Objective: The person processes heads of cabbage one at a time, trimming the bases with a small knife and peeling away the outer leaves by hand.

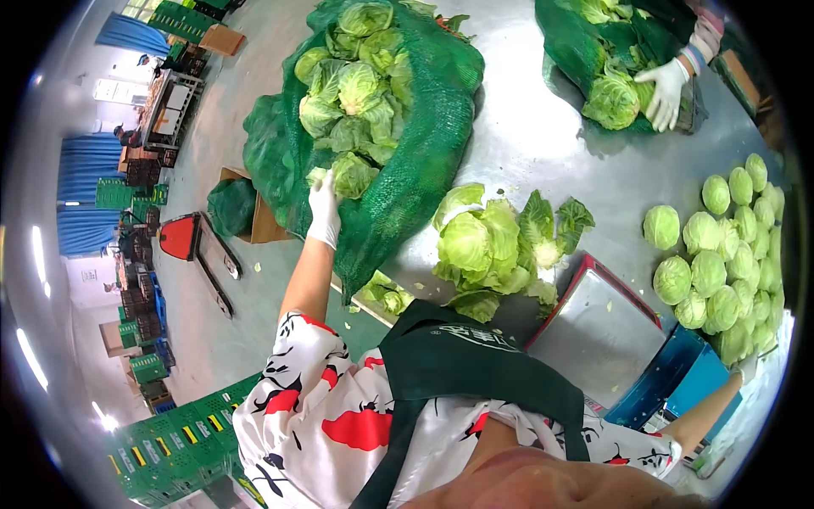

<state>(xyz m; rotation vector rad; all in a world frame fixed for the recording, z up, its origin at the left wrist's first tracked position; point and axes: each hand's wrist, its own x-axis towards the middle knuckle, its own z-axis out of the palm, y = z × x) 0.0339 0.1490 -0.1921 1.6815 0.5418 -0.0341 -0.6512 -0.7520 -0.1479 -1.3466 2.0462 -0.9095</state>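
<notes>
My left hand (323,209), in a white glove, reaches to the lower edge of an open green mesh sack (441,110). Its fingers are against a leafy cabbage (353,175) at the sack's mouth, below several other cabbages. At the right edge, my right arm stretches down past a blue bin (704,382); only a bit of my right hand (743,373) shows, near a pile of trimmed cabbages (708,273), its fingers hidden. Loose outer leaves and a cabbage (465,241) lie on the metal table (526,153) before me.
A scale with a red-edged metal plate (600,331) stands at the table's near side. Across the table, a co-worker's gloved hand (666,92) touches a cabbage in another green sack. On the floor at left are a red pallet jack (180,237), a cardboard box (268,222) and green crates (170,450).
</notes>
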